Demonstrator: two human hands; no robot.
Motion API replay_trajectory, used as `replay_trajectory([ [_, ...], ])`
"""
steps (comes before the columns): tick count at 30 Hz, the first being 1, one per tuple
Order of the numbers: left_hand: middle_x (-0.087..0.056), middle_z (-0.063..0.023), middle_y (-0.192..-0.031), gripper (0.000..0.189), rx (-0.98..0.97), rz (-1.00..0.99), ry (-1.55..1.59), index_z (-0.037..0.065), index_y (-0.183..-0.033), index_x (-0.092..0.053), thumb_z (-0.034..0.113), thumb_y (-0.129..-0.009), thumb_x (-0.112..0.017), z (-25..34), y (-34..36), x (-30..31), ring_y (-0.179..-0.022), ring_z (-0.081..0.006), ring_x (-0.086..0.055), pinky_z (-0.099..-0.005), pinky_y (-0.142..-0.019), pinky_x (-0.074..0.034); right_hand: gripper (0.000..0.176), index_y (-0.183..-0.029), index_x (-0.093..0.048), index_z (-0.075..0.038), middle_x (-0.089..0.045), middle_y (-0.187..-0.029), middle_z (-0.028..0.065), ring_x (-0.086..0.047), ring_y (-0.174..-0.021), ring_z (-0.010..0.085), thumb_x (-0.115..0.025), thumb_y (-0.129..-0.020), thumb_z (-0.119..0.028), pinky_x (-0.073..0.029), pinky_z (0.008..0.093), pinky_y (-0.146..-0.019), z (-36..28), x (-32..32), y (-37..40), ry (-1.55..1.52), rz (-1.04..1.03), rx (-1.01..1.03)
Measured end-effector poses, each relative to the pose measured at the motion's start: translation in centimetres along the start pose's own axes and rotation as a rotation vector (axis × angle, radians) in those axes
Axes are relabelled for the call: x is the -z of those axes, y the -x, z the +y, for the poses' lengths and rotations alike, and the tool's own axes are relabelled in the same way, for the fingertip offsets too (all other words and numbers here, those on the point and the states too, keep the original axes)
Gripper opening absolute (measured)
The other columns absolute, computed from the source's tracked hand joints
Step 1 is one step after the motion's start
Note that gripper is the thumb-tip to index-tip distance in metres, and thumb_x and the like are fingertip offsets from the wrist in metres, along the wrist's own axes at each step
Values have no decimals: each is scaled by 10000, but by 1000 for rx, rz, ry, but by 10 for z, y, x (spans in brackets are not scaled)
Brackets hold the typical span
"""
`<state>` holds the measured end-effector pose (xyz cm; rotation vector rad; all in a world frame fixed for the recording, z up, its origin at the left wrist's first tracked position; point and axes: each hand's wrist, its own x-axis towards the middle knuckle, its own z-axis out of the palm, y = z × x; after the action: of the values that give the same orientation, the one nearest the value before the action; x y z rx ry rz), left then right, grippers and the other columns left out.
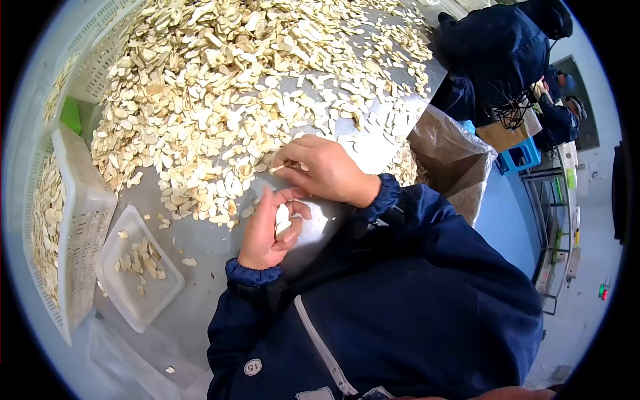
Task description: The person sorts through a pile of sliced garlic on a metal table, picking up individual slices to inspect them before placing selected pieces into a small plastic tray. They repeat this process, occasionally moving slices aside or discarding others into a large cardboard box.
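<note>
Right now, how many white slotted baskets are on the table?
2: the left basket, holding slices, and the top-left basket behind it. More may lie out of view.

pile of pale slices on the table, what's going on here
A person in a navy jacket works at the pile spread over a metal table. The left hand cups a few held slices; the right hand pinches one slice at the pile's near edge. A small tray with some slices and a white basket stand beside them. Another person stands at the far end.
</note>
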<state>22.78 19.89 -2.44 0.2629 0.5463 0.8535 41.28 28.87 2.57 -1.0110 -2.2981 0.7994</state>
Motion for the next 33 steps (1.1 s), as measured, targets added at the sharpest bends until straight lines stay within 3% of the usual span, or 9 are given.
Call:
replay_trajectory([
  [2,-647,-94,-968,586,-27,25,33,17,-1283,-569,540,-1118,-361,3,1,-10,-545,-69,-442,-193,-390,-239,251,-1161,-721,-70,-714,-973,93,-706,-874,224,-759,-923,-140,-563,329,-777,-17,18,9,-437,-142,-227],
  [3,-644,-95,-983,558,-30,33,56,10,-1265,-574,508,-1125,-365,5,1,-13,-552,-72,-457,-192,-386,-251,285,-1219,-713,-60,-722,-973,99,-716,-887,185,-754,-951,-146,-560,307,-790,-19,25,13,-392,-142,-142],
  [6,-642,-124,-1024,491,-65,-29,31,30,-1226,-578,461,-1133,-363,-2,-3,8,-581,-78,-485,-187,-363,-236,278,-1168,-714,-57,-726,-996,134,-734,-892,285,-741,-921,-183,-584,373,-778,14,45,33,-19,96,-140],
  [10,-595,-65,-906,288,-33,10,17,49,-1147,-575,304,-1125,-443,2,1,5,-581,-63,-464,-178,-384,-252,310,-1194,-711,-60,-716,-1068,169,-704,-962,366,-722,-909,-183,-562,457,-819,75,85,75,642,378,-552],
  [13,-581,-51,-895,242,-35,32,-25,59,-1115,-571,273,-1118,-459,3,2,-2,-576,-57,-446,-174,-396,-254,354,-1235,-689,-61,-695,-1105,201,-690,-997,381,-726,-906,-187,-555,455,-861,93,90,86,720,384,-576],
  [17,-573,-45,-892,237,-33,56,-35,58,-1109,-569,270,-1116,-463,4,4,-3,-576,-56,-438,-173,-398,-252,352,-1288,-652,-54,-681,-1143,206,-683,-983,399,-657,-940,-104,-553,446,-868,63,77,58,103,303,-353],
  [21,-571,-45,-896,232,-48,69,-46,54,-1102,-565,262,-1115,-463,4,5,-6,-576,-55,-437,-173,-398,-251,326,-1286,-661,-96,-692,-1157,191,-698,-933,394,-598,-968,-61,-564,444,-820,98,87,55,369,464,-357],
  [26,-570,-45,-897,235,-37,53,-36,37,-1103,-562,253,-1112,-467,4,3,-5,-576,-52,-437,-171,-400,-252,170,-1060,-762,-101,-727,-1006,136,-696,-920,368,-646,-968,-182,-557,433,-801,92,84,53,413,362,-450],
  [33,-575,-50,-891,236,-46,68,-30,31,-1108,-562,249,-1111,-472,5,4,-6,-568,-46,-433,-170,-399,-253,186,-1028,-728,-59,-736,-1009,134,-715,-876,316,-722,-930,-218,-562,379,-765,81,74,39,334,203,-520],
])
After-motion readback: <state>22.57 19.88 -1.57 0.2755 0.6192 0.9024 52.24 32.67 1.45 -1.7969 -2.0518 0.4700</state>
